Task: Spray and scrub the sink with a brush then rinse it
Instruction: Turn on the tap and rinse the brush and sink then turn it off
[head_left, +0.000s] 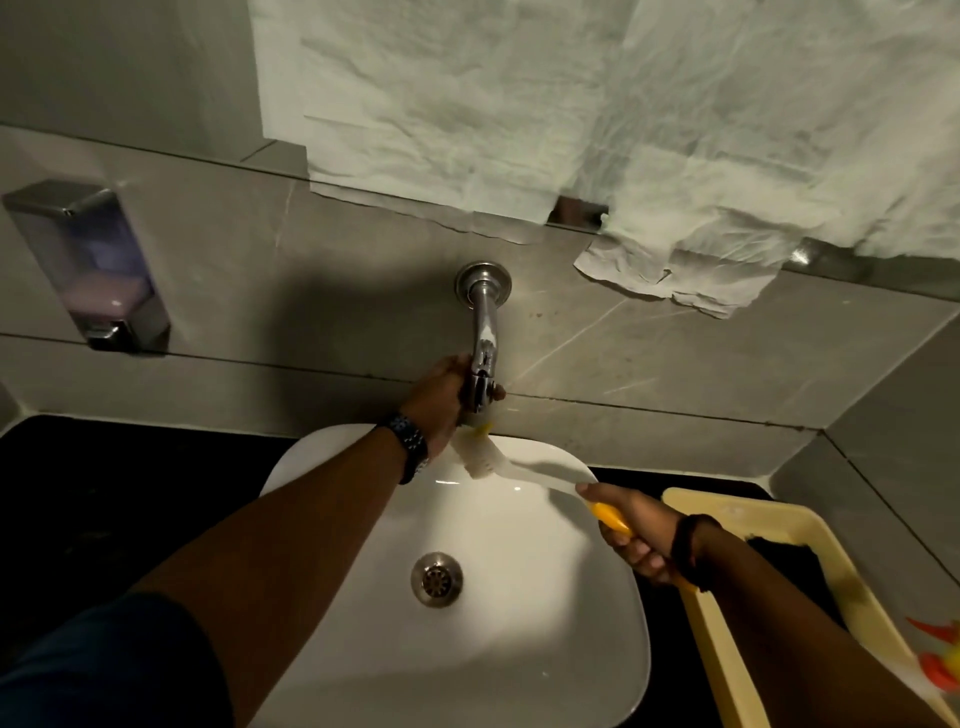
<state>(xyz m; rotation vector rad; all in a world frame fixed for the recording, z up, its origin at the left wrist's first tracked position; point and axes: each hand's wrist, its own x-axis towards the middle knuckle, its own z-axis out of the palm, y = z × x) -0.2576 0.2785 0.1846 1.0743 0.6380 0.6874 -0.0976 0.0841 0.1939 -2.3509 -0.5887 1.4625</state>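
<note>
Sink (597, 597) basin, white and rounded, sits on a dark counter (104, 519) below both arms, its metal drain (437, 579) near the middle. At its far rim the left hand (441, 400) is wrapped around the end of the chrome tap (483, 358), fingers closed on it, a dark watch (410, 447) on the wrist. The right hand (636, 530) grips the yellow handle of the brush (498, 462), whose white head lies at the basin's back edge just under the tap. A dark band circles the right wrist. Beside the sink on the right stands a pale yellow tray (727, 649). On the grey tiled wall hang a soap dispenser (88, 265) at left and crumpled paper sheets (571, 114) above.
</note>
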